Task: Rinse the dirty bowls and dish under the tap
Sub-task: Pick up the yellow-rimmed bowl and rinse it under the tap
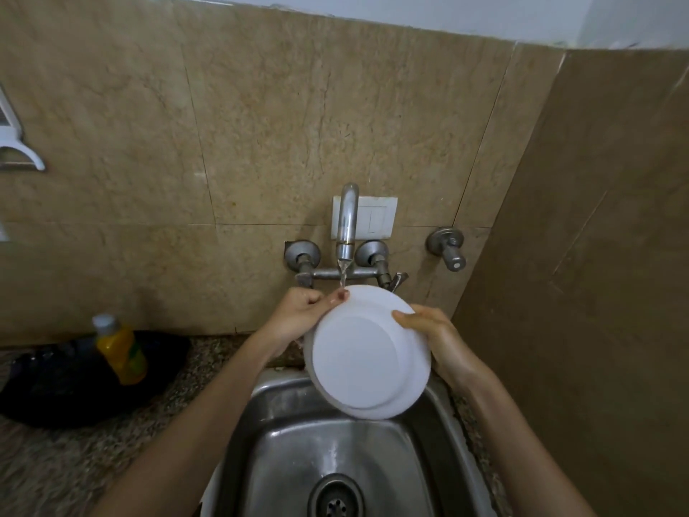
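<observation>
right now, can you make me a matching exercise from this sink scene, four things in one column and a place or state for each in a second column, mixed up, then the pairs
Column A
1. white dish
2. tap spout
3. yellow bottle
4. drain

Column B
a. stands to the left of the steel sink
b. lets out a stream of water
c. sits in the sink's bottom
d. gripped at its rim by the left hand and right hand

Pairs: 1-d, 2-b, 3-a, 4-c
</observation>
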